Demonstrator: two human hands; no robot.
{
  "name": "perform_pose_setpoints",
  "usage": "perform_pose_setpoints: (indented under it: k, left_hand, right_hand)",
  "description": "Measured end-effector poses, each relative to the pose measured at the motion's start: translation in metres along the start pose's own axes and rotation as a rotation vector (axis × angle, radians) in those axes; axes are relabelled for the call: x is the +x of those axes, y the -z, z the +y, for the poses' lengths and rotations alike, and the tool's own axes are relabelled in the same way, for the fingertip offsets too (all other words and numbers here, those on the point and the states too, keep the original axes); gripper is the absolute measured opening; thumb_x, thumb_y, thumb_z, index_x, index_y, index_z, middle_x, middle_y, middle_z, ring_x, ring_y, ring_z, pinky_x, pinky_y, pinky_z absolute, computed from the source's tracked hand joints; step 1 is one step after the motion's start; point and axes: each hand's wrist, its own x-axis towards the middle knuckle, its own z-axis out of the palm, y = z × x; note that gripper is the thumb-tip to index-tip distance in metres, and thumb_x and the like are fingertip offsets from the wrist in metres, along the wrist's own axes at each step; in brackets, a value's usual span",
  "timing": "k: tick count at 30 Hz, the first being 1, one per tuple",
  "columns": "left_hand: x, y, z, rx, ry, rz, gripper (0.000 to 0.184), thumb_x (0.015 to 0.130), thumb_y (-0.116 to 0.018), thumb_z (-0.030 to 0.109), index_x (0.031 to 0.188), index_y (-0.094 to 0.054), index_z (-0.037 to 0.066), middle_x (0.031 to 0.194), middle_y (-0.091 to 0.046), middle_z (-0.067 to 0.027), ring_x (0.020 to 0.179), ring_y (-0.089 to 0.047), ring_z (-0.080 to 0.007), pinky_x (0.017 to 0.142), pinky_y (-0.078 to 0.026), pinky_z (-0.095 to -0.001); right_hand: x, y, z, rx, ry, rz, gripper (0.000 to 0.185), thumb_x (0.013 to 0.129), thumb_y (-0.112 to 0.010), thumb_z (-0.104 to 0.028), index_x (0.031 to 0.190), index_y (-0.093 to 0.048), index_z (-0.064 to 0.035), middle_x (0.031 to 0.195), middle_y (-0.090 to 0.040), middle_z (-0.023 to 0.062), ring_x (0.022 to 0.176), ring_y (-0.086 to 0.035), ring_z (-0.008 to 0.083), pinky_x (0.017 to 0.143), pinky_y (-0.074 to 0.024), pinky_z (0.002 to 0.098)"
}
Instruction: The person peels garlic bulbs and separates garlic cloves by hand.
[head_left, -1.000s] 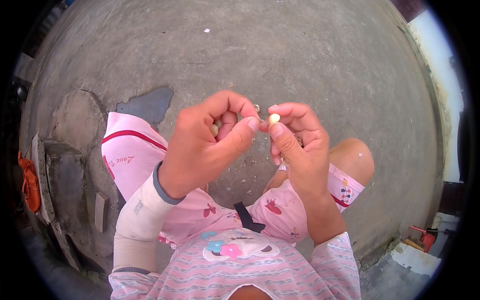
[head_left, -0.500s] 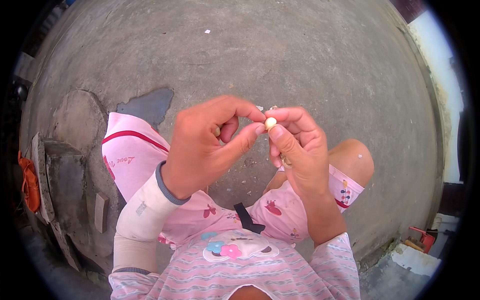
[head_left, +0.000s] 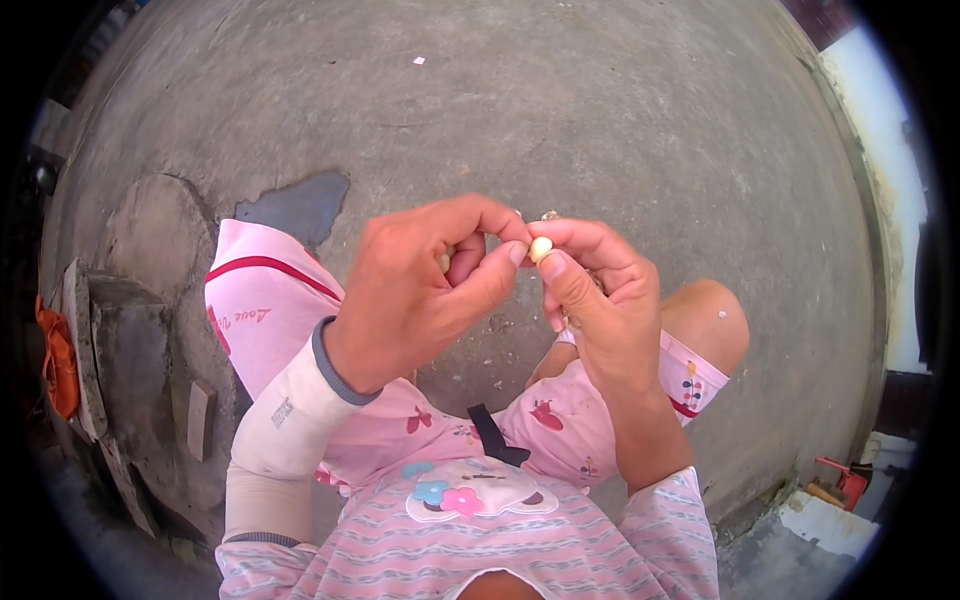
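Observation:
My right hand [head_left: 600,285] pinches a small, round, cream-yellow kernel [head_left: 541,248] between thumb and forefinger. My left hand [head_left: 425,275] meets it from the left, thumb and forefinger closed at the kernel's edge, where a brownish bit shows. Behind the left thumb, a small pale roundish thing [head_left: 445,261] lies inside the curled fingers; its kind is unclear. Something light brown shows partly in the right hand's lower fingers, mostly hidden. Both hands are held above the floor, between my knees.
Small pale bits lie scattered on the concrete floor [head_left: 620,110] beneath and beyond the hands. A dark patch [head_left: 295,207] marks the floor at left. Concrete blocks [head_left: 130,345] and an orange cloth-like item [head_left: 58,365] are far left. A red-handled object [head_left: 848,482] lies at lower right.
The left hand's thumb and forefinger have drawn closer together at the kernel. Both hands have shifted slightly; the kernel stays in the right hand's pinch.

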Motion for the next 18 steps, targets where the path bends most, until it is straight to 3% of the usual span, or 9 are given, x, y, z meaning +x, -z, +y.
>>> perform_pose_setpoints:
  k: [7, 16, 18]
  left_hand:
    - [-0.001, -0.002, -0.003, 0.065, -0.038, 0.024, 0.011, 0.078, -0.068, 0.004, 0.089, -0.066, 0.003, 0.052, -0.036, 0.0091, 0.048, -0.028, 0.0001, 0.044, -0.020, -0.0199]
    - [-0.003, -0.009, -0.005, 0.101, -0.130, 0.090, 0.006, 0.074, -0.061, -0.001, 0.076, -0.057, 0.002, 0.056, -0.040, 0.0066, 0.049, -0.031, -0.0011, 0.045, -0.023, -0.0194]
    - [-0.002, -0.005, 0.001, 0.060, -0.041, 0.122, 0.006, 0.075, -0.061, -0.001, 0.077, -0.056, 0.002, 0.059, -0.042, 0.0058, 0.051, -0.032, -0.0013, 0.045, -0.024, -0.0196]
  right_hand:
    - [0.000, 0.001, 0.005, -0.047, 0.070, 0.018, 0.017, 0.088, -0.063, -0.008, 0.103, -0.064, -0.0008, 0.081, -0.062, 0.0013, 0.060, -0.051, 0.0025, 0.049, -0.0393, 0.0166]
    - [-0.002, -0.002, 0.002, -0.098, 0.047, -0.029, 0.019, 0.089, -0.063, -0.010, 0.105, -0.064, -0.0005, 0.084, -0.064, 0.0031, 0.061, -0.052, 0.0020, 0.048, -0.0392, 0.0166]
    - [-0.002, -0.002, 0.002, -0.014, 0.016, -0.050, 0.019, 0.090, -0.061, -0.012, 0.106, -0.063, -0.0006, 0.086, -0.065, 0.0046, 0.060, -0.050, 0.0018, 0.049, -0.0396, 0.0167]
